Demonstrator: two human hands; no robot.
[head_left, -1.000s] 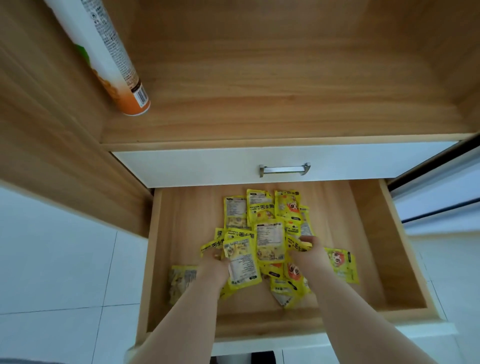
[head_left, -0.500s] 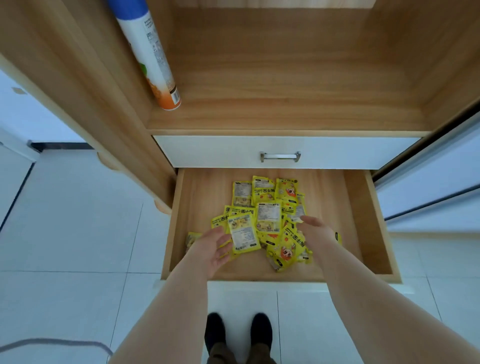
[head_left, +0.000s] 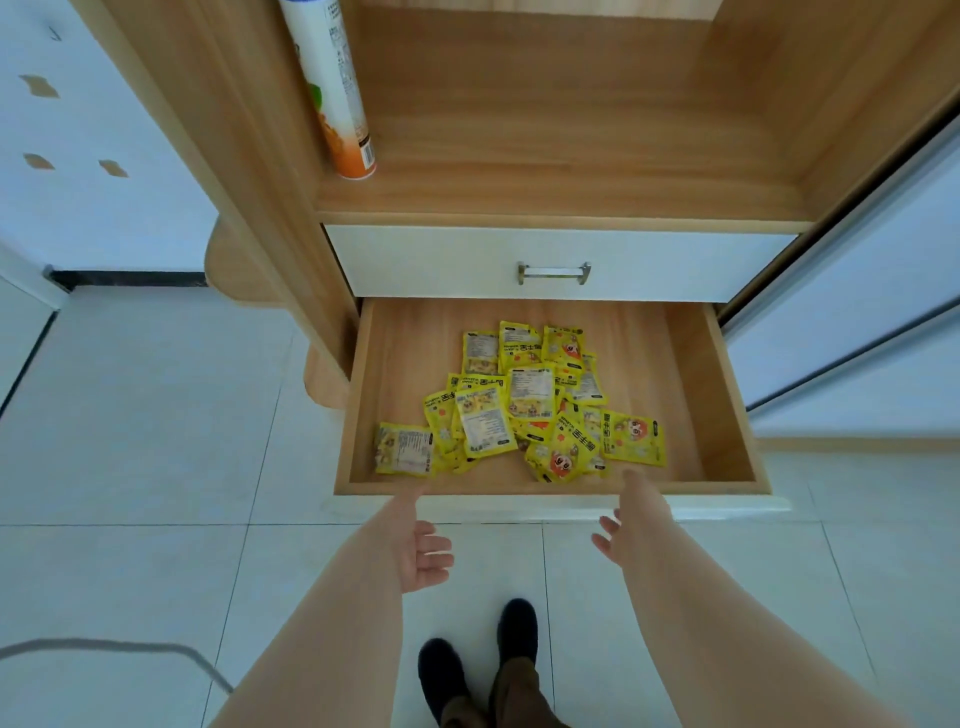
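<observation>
- Left hand (head_left: 421, 553): fingers relaxed, palm empty, just outside the drawer (head_left: 727, 395) front.
- Yellow packets (head_left: 519, 405): loose heap on the open drawer's floor.
- Right hand (head_left: 631, 530): released, empty, at the front rim.
- Judged step: packets stowed. Next, push the front squarely shut.

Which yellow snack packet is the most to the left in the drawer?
The packet at the front-left corner of the pile, turned sideways with its printed label up; everything else in the pile lies further right.
</observation>
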